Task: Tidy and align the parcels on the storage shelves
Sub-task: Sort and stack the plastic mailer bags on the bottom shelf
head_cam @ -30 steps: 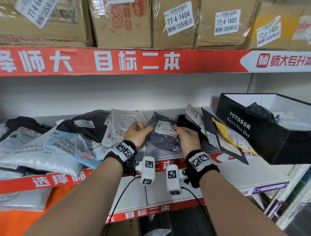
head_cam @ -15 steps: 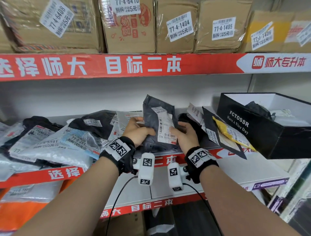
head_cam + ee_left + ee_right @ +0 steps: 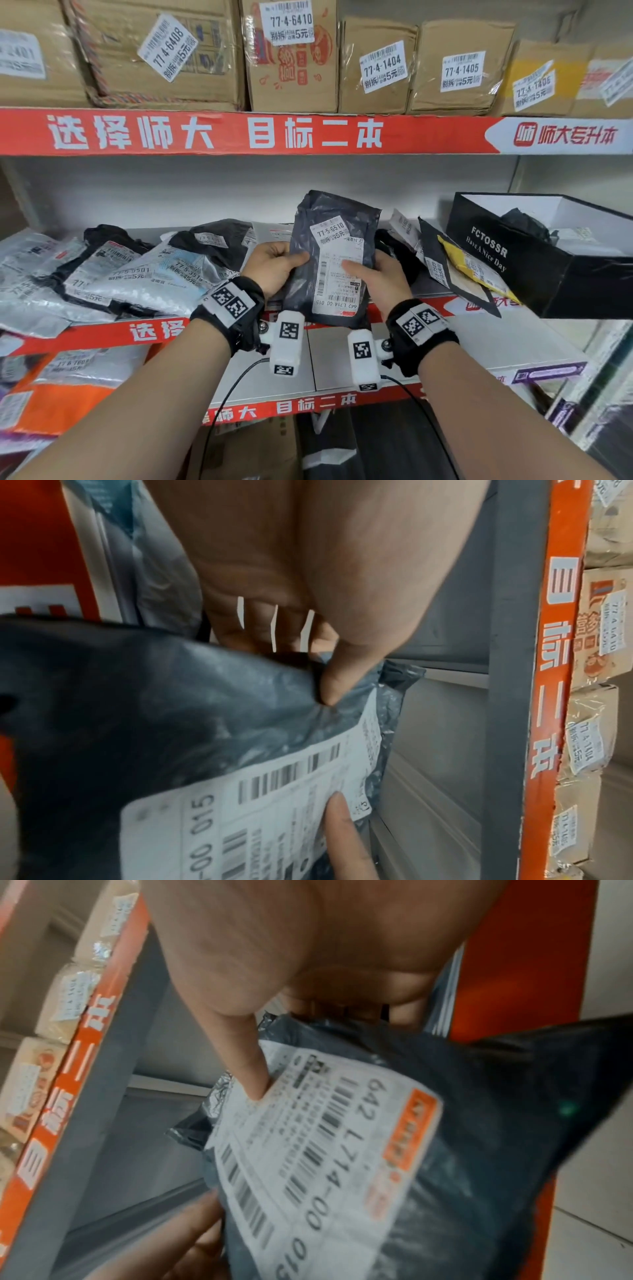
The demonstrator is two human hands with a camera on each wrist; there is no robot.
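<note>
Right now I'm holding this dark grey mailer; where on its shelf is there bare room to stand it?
Bare white shelf back shows behind the black and silver bags on the left; the right is crowded by flat envelopes and the open black box. The dark grey mailer hides the middle.

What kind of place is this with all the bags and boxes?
Probably a parcel pickup station: numbered brown cardboard boxes on red-edged metal shelves, and both hands holding a dark grey plastic mailer bag with a barcode label.

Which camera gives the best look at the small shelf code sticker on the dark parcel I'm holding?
The head view: the shelf code sticker faces it and reads 77-5-6510, atop the dark parcel. Both wrist views show only the larger shipping label with its barcodes; the sticker itself isn't in view there.
</note>
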